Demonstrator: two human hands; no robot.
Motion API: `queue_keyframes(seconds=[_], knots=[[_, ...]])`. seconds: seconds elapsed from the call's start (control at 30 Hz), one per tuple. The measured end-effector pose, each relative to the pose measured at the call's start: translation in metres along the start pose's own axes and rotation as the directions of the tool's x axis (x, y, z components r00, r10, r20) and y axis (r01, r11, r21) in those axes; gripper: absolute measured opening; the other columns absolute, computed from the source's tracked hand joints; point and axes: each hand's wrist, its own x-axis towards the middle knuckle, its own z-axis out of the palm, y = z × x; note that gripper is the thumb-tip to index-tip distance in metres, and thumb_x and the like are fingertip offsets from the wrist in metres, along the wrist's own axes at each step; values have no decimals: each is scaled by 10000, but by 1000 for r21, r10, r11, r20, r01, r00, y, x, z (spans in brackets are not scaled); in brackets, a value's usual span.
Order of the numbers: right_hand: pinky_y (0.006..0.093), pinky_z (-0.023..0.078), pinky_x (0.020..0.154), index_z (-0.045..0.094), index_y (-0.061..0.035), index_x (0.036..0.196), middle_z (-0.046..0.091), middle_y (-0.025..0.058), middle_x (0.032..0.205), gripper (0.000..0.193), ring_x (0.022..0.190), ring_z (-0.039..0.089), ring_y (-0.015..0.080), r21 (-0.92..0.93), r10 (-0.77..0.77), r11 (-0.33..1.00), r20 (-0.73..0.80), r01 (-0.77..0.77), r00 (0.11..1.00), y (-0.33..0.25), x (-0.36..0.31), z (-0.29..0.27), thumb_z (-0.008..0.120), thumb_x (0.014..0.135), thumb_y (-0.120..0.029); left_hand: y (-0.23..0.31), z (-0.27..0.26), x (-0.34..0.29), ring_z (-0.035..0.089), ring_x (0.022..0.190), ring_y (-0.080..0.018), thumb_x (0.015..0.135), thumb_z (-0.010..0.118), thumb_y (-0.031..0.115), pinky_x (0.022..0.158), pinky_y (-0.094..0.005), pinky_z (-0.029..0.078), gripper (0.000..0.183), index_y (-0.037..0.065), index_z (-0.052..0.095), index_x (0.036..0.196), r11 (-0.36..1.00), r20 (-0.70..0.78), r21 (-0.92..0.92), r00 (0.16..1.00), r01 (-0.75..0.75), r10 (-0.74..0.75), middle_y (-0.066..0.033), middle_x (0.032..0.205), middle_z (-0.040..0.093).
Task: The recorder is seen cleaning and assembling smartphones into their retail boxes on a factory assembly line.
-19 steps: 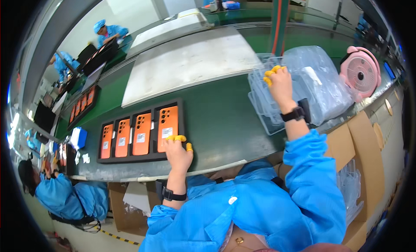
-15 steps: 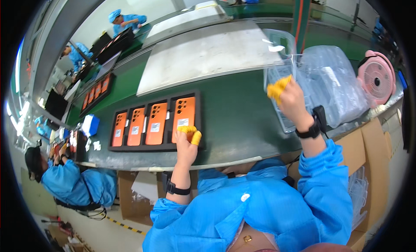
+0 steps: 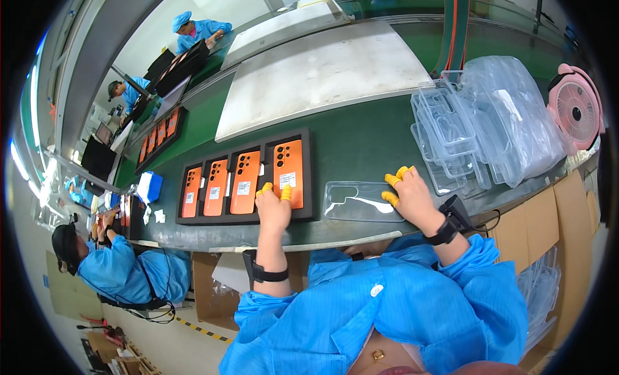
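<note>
My right hand (image 3: 414, 197), with yellow finger covers, grips the right end of a clear plastic phone case (image 3: 353, 201). The case lies flat or nearly flat on the green work surface and has a camera cutout at its left end. My left hand (image 3: 275, 210), also in yellow finger covers, rests with thumb and finger apart at the lower part of the rightmost orange phone (image 3: 288, 165). That phone sits in a black foam tray (image 3: 311, 207) with several orange phones, each labelled in white on its back.
At right stand stacked clear plastic trays (image 3: 445, 127), a clear plastic bag (image 3: 509, 117) and a pink fan (image 3: 576, 110). A pale board (image 3: 322, 72) lies behind. Another phone tray (image 3: 161, 143) sits far left. A co-worker (image 3: 122, 265) sits at left; open cardboard boxes (image 3: 554, 207) stand below right.
My right hand has come from the clear stack down and left, and the clear case now lies beside the phone tray. My left hand stays at the rightmost phone, its fingers more spread.
</note>
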Motion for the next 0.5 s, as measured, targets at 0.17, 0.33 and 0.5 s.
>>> queue_keyframes(seconds=[0.17, 0.33, 0.5], knots=[[360, 424, 660, 606, -22, 825, 501, 134, 809, 178, 796, 474, 287, -54, 48, 997, 10, -48, 999, 18, -3, -2, 599, 656, -78, -5, -19, 25, 409, 1137, -261, 820, 537, 260, 932, -315, 308, 569, -119, 338, 1196, 876, 458, -362, 880, 318, -129, -221, 1213, 423], [344, 430, 705, 581, -37, 986, 510, 123, 814, 326, 831, 488, 272, -39, 92, 994, -177, -101, 980, 8, 3, -35, 641, 673, -101, 30, -45, 10, 471, 1051, -184, 842, 504, 186, 894, -273, 352, 430, -70, 396, 1169, 610, 395, -687, 907, 395, -143, -129, 1112, 510], [271, 407, 762, 460, -24, 1143, 549, 61, 993, 418, 935, 483, 139, 859, 261, 453, 126, -237, 957, -26, 13, -19, 575, 815, -256, 86, -28, -27, 502, 875, -89, 820, 556, 158, 776, -244, 404, 279, 0, 509, 1045, 368, 366, -903, 843, 220, 394, -43, 969, 558]])
